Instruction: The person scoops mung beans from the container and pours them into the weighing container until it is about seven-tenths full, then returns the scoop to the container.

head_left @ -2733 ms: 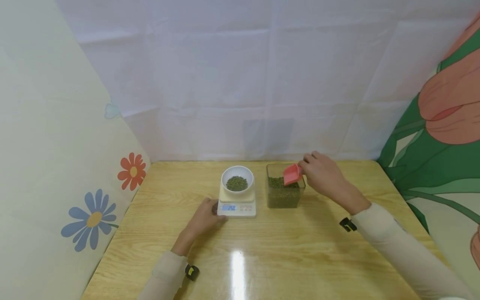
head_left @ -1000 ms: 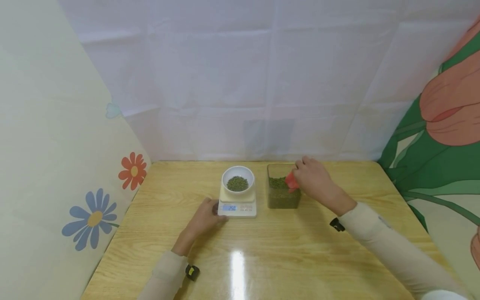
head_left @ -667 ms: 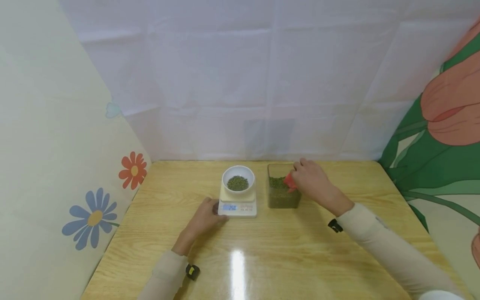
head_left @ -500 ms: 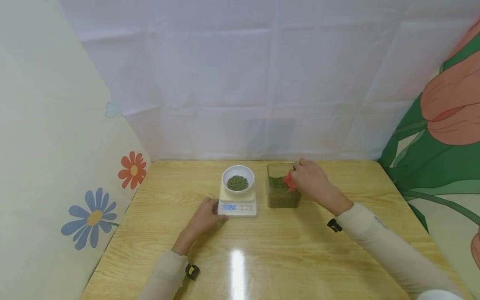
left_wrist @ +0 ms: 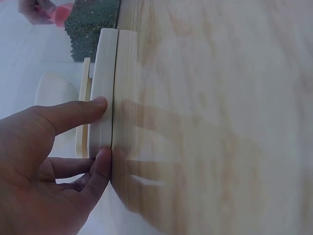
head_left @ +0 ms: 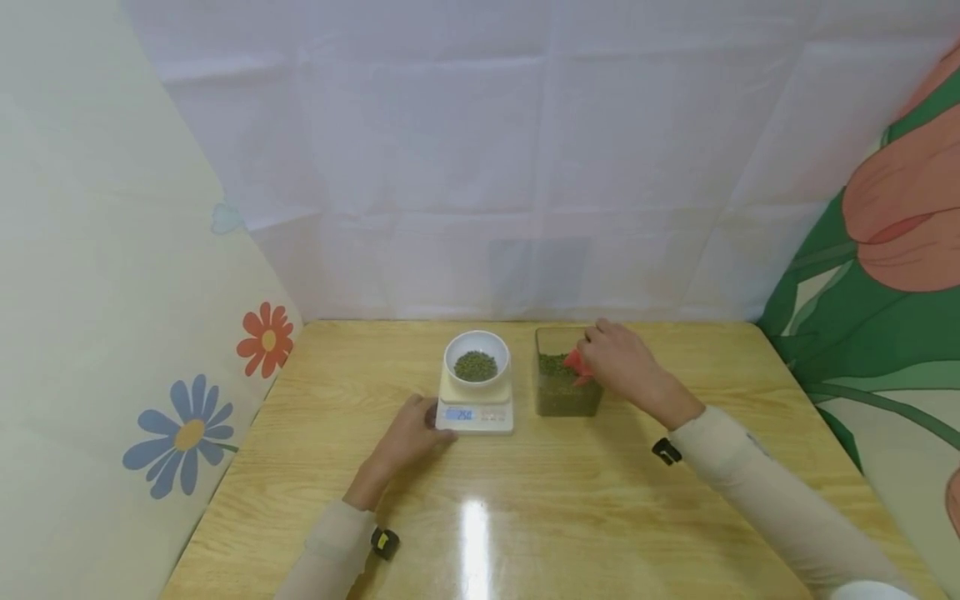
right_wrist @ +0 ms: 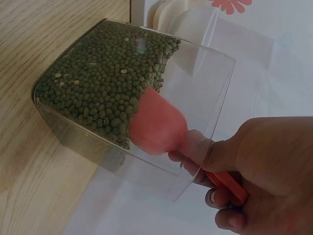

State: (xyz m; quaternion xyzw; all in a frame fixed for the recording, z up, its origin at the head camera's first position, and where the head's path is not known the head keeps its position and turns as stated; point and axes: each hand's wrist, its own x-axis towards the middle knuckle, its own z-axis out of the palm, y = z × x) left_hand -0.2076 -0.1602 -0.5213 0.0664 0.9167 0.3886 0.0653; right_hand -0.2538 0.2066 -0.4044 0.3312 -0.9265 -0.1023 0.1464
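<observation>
My right hand (head_left: pixel 618 354) grips the handle of a red plastic scoop (right_wrist: pixel 159 122). The scoop's bowl dips inside a clear square box (head_left: pixel 566 400) and touches the green mung beans (right_wrist: pixel 105 73) there; its front edge meets the beans. To the left, a white kitchen scale (head_left: pixel 495 421) carries a white bowl (head_left: pixel 477 340) with a small heap of the same beans. The display appears to read 250. My left hand (head_left: pixel 408 433) holds the scale's front left corner, thumb along the front side and fingers at the left side in the left wrist view (left_wrist: pixel 54 166).
The scale and box stand side by side on a wood-grain table (head_left: pixel 525 517), a narrow gap between them. A white cloth (head_left: pixel 420 167) hangs right behind the table. Flower-patterned panels (head_left: pixel 187 437) flank it on both sides.
My right hand has moved left and slightly down, and the scoop has gone from tilted above the beans to down against them. My left hand and the scale stay put.
</observation>
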